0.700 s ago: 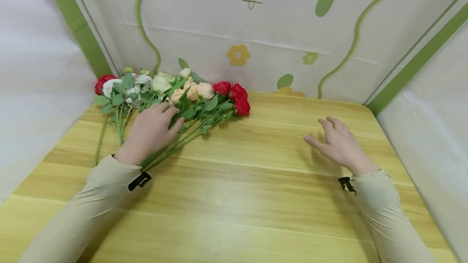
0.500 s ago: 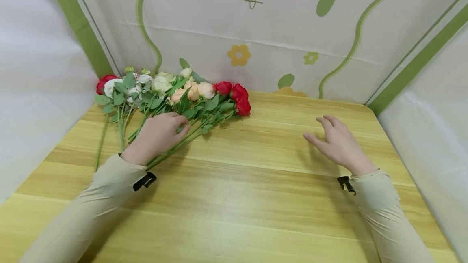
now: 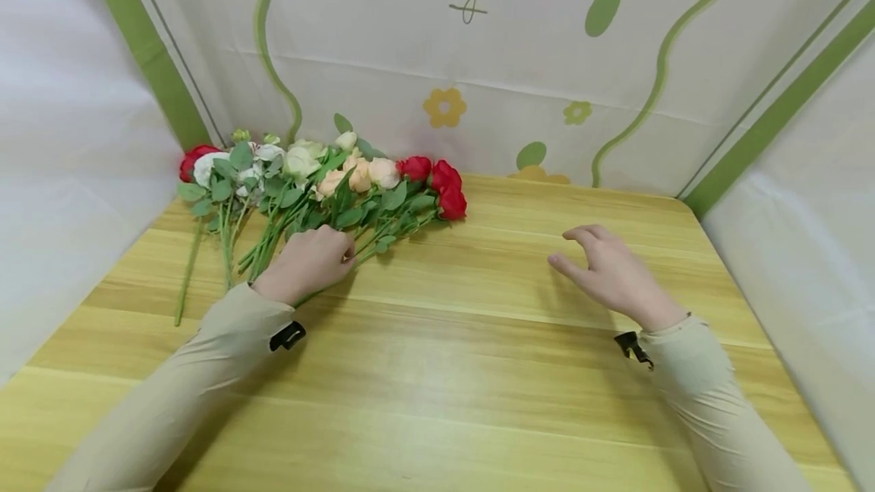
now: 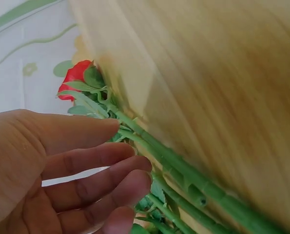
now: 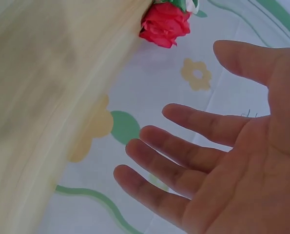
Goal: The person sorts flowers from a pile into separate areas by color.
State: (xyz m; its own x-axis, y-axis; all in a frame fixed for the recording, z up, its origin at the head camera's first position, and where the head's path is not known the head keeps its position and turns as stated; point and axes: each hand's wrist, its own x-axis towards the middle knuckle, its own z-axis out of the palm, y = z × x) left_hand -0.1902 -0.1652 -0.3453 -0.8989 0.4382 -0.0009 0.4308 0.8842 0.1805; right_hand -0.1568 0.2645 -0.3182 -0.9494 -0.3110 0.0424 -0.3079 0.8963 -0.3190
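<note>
My left hand (image 3: 307,260) is low over the green stems of artificial red roses (image 3: 449,192), at the front of a row of flowers. In the left wrist view its fingers bend loosely, with the thumb and fingertips right at the stems (image 4: 159,153); a gap shows between thumb and index finger. A red rose head (image 4: 76,80) lies beyond. Over the right part of the table, my right hand (image 3: 608,275) hovers with relaxed, spread fingers and nothing in them, as the right wrist view of the hand (image 5: 222,165) also shows.
Left of the red roses lie peach roses (image 3: 355,173), a cream rose (image 3: 302,160), white flowers (image 3: 205,169) and another red flower (image 3: 196,162). They rest along the back left of the wooden table (image 3: 437,378). A printed white cloth (image 3: 519,44) stands behind it.
My left hand has moved right and toward the front, from over the leaves to the red rose stems, its fingers bending more. My right hand has shifted slightly left.
</note>
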